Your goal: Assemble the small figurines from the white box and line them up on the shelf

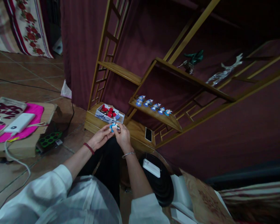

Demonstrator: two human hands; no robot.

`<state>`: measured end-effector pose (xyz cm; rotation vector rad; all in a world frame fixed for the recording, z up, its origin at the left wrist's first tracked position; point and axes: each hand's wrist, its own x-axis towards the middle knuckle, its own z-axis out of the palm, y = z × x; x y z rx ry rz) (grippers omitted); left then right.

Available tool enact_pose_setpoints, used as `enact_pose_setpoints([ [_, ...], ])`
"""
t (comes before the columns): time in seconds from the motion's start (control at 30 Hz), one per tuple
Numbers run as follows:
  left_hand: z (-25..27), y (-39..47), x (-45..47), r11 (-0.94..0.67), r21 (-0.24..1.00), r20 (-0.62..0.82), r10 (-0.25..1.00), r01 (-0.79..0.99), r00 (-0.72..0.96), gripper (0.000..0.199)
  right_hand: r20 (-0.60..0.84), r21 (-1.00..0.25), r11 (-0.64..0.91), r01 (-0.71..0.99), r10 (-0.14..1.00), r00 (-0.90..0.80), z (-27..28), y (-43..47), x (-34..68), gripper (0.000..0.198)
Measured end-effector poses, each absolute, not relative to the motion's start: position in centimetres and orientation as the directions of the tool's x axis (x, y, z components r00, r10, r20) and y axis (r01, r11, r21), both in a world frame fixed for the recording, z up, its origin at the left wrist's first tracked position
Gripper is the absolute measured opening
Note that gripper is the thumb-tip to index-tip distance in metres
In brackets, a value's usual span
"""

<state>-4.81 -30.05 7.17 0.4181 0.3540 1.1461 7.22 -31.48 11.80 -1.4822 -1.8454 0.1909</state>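
Note:
Between my two hands is a small figurine [114, 126] with a blue base and a white and dark body. My left hand [102, 136] pinches it from the left, and my right hand [123, 136] grips it from the right. Just beyond my hands, an open patterned box [99, 115] sits on the low shelf with red pieces and a few blue and white ones inside. Several similar figurines [154, 106] on blue bases stand in a row on the wooden shelf [172, 122] at the right.
A phone [148, 134] lies on the lower shelf. On a black round stool [162, 186] rests a white device [151, 168]. At left, a cardboard box [25, 149] bears a pink cloth and a white power bank [20, 122] with a cable. Ornaments [224, 73] stand on the upper shelf.

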Motion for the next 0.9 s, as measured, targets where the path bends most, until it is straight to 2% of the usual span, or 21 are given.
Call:
enact_pose_setpoints([
  [0.47,7.4,-30.2,-4.8,0.376,0.476,-0.088,0.920,-0.795,0.383,0.019,0.480,-0.551,0.412,0.726,0.868,-0.128,11.8,-31.5,7.7,0.026],
  [0.9,6.2,-30.1,-4.3,0.409,0.446,-0.052,0.900,-0.796,0.434,0.015,0.482,-0.575,0.476,0.666,0.854,-0.194,11.3,-31.4,9.0,0.025],
])
